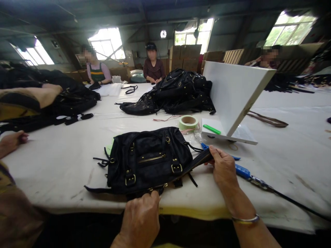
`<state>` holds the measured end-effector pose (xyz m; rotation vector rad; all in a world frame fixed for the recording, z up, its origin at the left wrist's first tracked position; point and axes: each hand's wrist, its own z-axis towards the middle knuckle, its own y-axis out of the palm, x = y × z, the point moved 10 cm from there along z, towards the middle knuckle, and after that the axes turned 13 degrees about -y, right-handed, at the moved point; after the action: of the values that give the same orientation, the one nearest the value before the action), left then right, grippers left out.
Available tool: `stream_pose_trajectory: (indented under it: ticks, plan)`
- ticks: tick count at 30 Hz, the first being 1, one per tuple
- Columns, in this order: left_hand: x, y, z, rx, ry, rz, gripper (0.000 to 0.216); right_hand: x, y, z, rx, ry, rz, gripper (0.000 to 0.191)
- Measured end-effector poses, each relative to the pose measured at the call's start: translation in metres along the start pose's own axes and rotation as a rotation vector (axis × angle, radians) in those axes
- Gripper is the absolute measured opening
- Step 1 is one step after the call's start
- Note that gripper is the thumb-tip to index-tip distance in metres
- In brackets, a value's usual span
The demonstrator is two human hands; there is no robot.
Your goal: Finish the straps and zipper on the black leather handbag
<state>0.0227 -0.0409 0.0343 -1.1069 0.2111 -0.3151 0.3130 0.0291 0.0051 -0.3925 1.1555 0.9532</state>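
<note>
A black handbag lies flat on the table before me, with brass buckles, a short front zipper and thin dangling straps. My left hand is closed at its near edge, by the zipper's metal pulls; the fingertips are partly hidden, though they seem to grip the zipper. Between thumb and fingers, my right hand pinches the outer end of the zipper tape, stretched out past the bag's right side. A blue-handled tool with a cable lies just behind that hand.
A white stand rises at the right, with a green cutter-like piece on its base. A tape roll sits beside it. Black bags are piled behind. At left, another person's hand rests on the table; co-workers sit opposite.
</note>
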Motion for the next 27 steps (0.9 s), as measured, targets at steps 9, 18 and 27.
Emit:
stream_pose_trajectory:
  ticks: [9,18,27]
  plan:
    - [-0.020,-0.008,-0.024,-0.080,0.009,-0.452,0.021,-0.112,-0.004,-0.015,0.000,-0.672,-0.750,0.029]
    - [-0.046,0.004,-0.014,-0.056,-0.201,-0.217,0.013,-0.081,0.101,-0.129,-0.755,-0.470,-0.589,0.029]
    - [-0.036,0.008,-0.014,-0.018,-0.207,-0.294,0.017,-0.071,0.125,-0.154,-0.691,-0.655,-0.790,0.029]
